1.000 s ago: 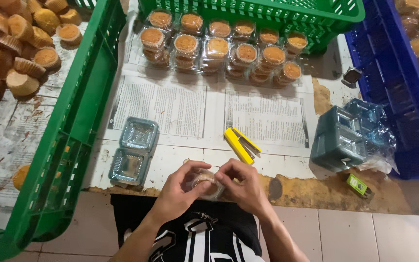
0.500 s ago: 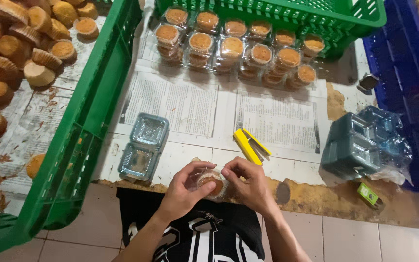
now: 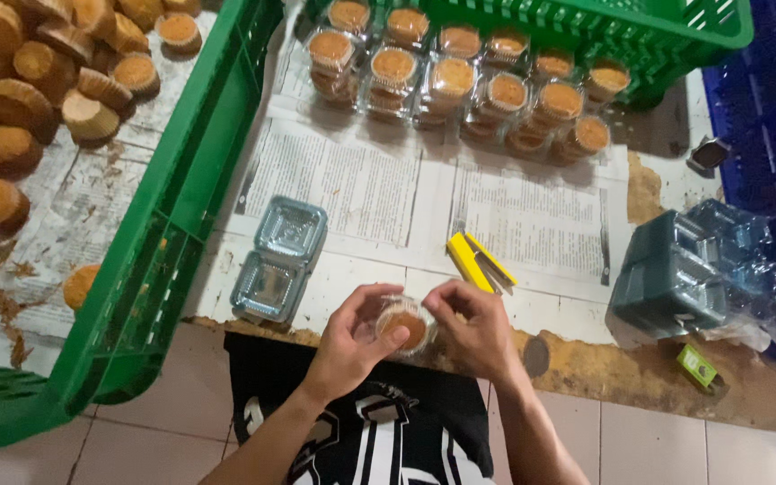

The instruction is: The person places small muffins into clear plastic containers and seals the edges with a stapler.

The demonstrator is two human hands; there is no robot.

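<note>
My left hand and my right hand together grip a small clear plastic container with a brown cupcake inside, held just above the near edge of the newspaper-covered floor. To the left lies an open, empty clear clamshell container. A yellow stapler rests on the paper just beyond my right hand. Several packed cupcake containers stand in stacked rows at the far side of the paper.
A green crate on the left holds several loose cupcakes on newspaper. Another green crate sits at the back. A blue crate is on the right, beside a stack of empty containers in a plastic bag. A small green box lies near it.
The view has shifted a little; both hands stay closed around the same cupcake container, fingers working at its lid. Nothing else on the paper has moved.
</note>
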